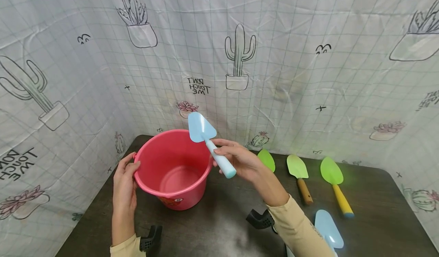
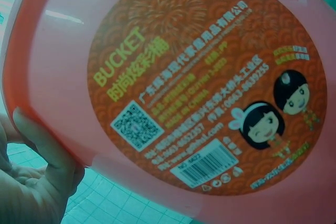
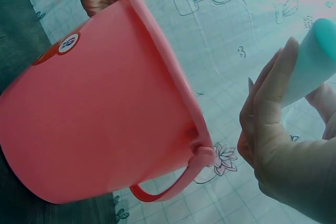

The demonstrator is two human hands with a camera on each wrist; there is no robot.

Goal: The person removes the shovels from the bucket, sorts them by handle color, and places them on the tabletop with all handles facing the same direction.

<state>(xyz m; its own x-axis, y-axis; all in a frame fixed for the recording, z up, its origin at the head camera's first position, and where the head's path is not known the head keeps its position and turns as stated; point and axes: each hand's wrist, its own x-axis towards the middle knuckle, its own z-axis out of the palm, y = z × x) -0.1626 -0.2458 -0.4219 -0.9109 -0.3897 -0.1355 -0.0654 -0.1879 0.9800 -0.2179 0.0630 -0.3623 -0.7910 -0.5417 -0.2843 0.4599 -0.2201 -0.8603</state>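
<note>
My left hand grips the rim of a red plastic bucket at its left side, the thumb laid over the edge. The bucket stands on the dark table with its opening toward the head camera. In the left wrist view its round orange label fills most of the picture. Beside the bucket's right rim, my right hand holds a light blue hand trowel by its pale handle. The trowel's blade points up and left, overlapping the far rim in the head view.
To the right on the table lie a green blade, partly behind my right wrist, a green trowel with a wooden handle and another with a yellow handle. A second blue trowel lies nearer. A cactus-print curtain surrounds the table.
</note>
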